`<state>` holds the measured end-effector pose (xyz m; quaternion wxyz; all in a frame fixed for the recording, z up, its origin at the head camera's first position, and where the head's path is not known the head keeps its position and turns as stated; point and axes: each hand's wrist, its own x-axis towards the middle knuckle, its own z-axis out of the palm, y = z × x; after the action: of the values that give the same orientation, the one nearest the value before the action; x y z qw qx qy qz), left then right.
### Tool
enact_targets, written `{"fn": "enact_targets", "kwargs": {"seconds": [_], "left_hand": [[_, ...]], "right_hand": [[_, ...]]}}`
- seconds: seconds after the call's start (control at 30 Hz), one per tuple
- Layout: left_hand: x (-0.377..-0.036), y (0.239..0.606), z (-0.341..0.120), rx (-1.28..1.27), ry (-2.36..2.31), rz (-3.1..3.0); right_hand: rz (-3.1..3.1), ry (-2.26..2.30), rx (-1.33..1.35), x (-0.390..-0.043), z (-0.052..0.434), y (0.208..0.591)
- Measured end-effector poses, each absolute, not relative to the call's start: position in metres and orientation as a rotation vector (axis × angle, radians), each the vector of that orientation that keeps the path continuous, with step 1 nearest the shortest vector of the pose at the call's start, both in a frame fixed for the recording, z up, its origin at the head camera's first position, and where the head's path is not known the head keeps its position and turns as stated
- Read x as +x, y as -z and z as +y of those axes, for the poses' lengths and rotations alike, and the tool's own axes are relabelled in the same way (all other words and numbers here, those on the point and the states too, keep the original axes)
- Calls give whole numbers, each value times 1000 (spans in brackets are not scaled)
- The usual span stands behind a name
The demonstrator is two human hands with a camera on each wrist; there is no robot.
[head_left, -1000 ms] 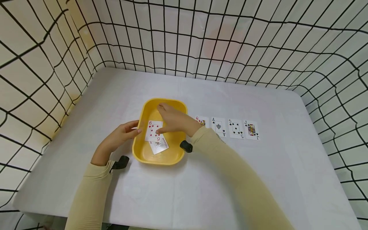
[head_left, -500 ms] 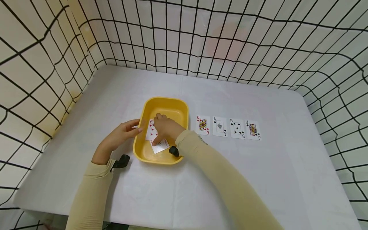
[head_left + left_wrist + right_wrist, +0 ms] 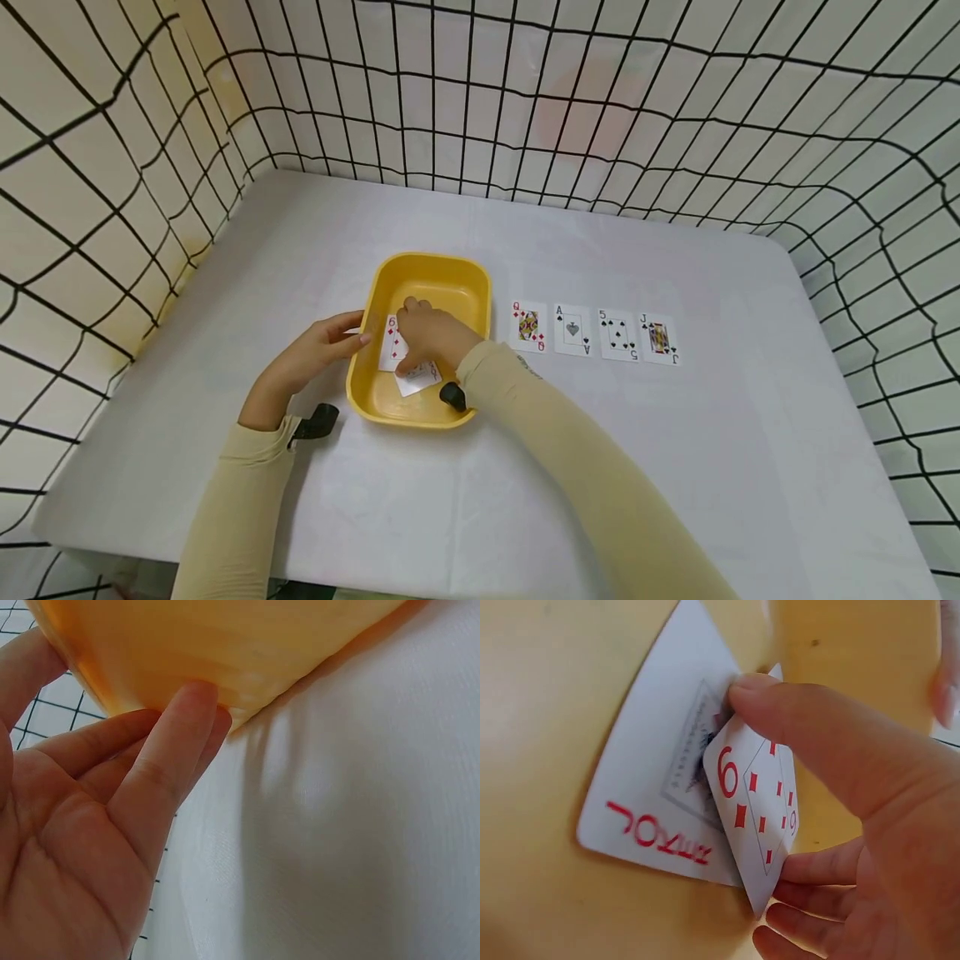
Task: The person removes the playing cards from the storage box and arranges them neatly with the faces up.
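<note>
Inside a yellow plastic tray point(image 3: 423, 415), my right hand point(image 3: 435, 333) pinches the six of diamonds point(image 3: 761, 802) between thumb and fingers. The right wrist view shows this card tipped up from the tray floor. A joker card point(image 3: 656, 780) lies beneath and beside it, partly covered. In the head view, my fingers hide much of the six. My left hand point(image 3: 318, 354) holds the tray's left side, thumb over the rim. Its fingers point(image 3: 169, 750) press against the outer wall.
Right of the tray, a row of face-up cards lies on the white table point(image 3: 600, 458): queen of diamonds point(image 3: 528, 327), ace of spades point(image 3: 572, 330), five of spades point(image 3: 618, 335) and a black jack point(image 3: 661, 339). A black wire grid point(image 3: 465, 117) fences the back and sides.
My right hand has moved down and left within the tray, from spread over the cards to gripping the six, uncovering the queen of diamonds. The left hand has stayed on the tray's side.
</note>
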<state>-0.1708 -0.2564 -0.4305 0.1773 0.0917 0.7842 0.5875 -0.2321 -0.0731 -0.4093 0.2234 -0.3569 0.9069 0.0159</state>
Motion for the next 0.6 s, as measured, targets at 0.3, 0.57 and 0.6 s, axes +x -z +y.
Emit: {"fn": "enact_targets", "kwargs": {"seconds": [0.3, 0.57, 0.6], "left_hand": [[-171, 431, -255, 252, -1625, 2250], [-170, 429, -254, 222, -1613, 2256], [-170, 429, -254, 225, -1613, 2255]], "right_hand": [[2508, 119, -976, -237, -58, 384], [2455, 409, -1029, -250, -10, 346], [2469, 435, -1032, -252, -1, 343]]}}
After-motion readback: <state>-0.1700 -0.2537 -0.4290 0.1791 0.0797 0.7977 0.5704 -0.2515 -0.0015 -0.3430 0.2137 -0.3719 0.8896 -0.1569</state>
